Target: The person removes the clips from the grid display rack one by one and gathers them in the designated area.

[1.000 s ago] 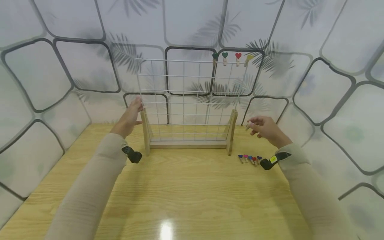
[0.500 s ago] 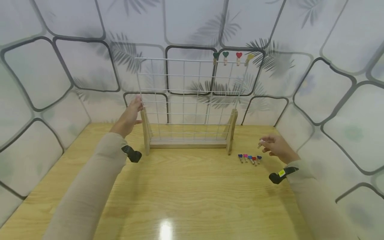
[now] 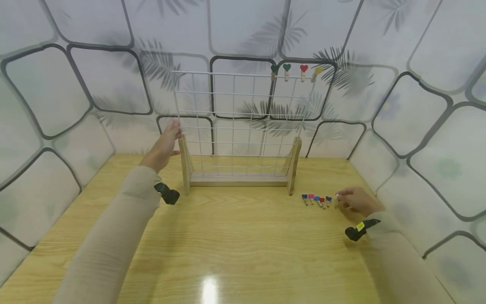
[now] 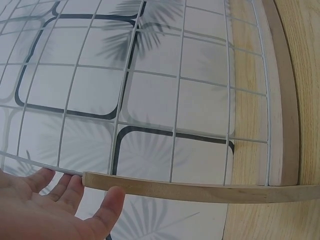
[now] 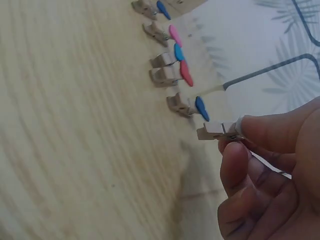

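My right hand point(image 3: 358, 200) pinches a small wooden clothespin point(image 5: 217, 131) between thumb and finger, low over the table at the right. Something whitish shows at its end by the thumb; its shape is unclear. Beside it lies a row of heart-topped clothespins point(image 3: 322, 200), blue, pink and red. At the left, my left hand point(image 3: 164, 145) touches the side of a white wire grid rack point(image 3: 232, 127), its fingertips at the side wire and its thumb point(image 4: 111, 202) near the wooden leg point(image 4: 190, 192). Along the grid's top right are several clothespins with hearts, two green point(image 3: 287, 68), one red point(image 3: 303, 69) and one yellow point(image 3: 317, 71).
The rack stands on wooden legs point(image 3: 292, 166) joined by a wooden base bar point(image 3: 238, 181), on a wood-grain table point(image 3: 243, 240). Patterned wall covering point(image 3: 243, 33) rises close behind and on both sides.
My right hand has moved right, toward me and down to the table's right part, with the clothespin still pinched. The left hand has stayed at the rack's side.
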`<state>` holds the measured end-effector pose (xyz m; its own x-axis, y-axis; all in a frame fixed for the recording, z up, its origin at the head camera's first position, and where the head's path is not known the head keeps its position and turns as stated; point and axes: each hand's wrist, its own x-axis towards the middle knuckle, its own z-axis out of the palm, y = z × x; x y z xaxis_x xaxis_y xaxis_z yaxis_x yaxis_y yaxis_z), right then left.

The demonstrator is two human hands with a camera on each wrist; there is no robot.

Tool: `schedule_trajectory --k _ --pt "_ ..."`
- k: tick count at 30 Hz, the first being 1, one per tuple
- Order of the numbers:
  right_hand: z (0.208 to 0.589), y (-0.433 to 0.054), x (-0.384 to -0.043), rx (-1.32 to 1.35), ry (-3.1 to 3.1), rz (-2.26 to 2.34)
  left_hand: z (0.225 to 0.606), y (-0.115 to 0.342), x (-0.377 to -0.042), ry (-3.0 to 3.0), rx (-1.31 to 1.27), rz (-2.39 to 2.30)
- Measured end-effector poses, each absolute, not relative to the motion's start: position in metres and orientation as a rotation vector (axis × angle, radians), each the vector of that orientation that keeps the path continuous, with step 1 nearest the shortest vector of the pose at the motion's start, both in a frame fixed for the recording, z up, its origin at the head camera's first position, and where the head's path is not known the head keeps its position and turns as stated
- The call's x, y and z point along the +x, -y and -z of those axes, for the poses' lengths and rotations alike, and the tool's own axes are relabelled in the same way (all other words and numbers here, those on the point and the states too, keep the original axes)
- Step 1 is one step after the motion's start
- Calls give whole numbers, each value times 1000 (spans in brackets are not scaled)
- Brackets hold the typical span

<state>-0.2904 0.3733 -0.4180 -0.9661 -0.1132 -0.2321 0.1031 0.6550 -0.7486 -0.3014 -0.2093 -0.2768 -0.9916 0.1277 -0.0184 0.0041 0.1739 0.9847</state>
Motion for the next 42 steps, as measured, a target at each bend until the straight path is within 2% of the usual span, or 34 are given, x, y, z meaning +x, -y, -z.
schedule_trajectory --k 11,18,25,42 --pt "430 -374 -287 -59 -2626 1225 274 207 -299 -2356 158 -1930" --pt "415 -367 -289 -17 -2747 1166 274 209 -300 -2369 153 -1911" --pt "382 -347 -302 -77 -2762 1384 274 209 -299 -2370 146 -1915" --pt "262 -262 -321 -335 -2638 1860 277 208 -297 -2337 128 -1957"
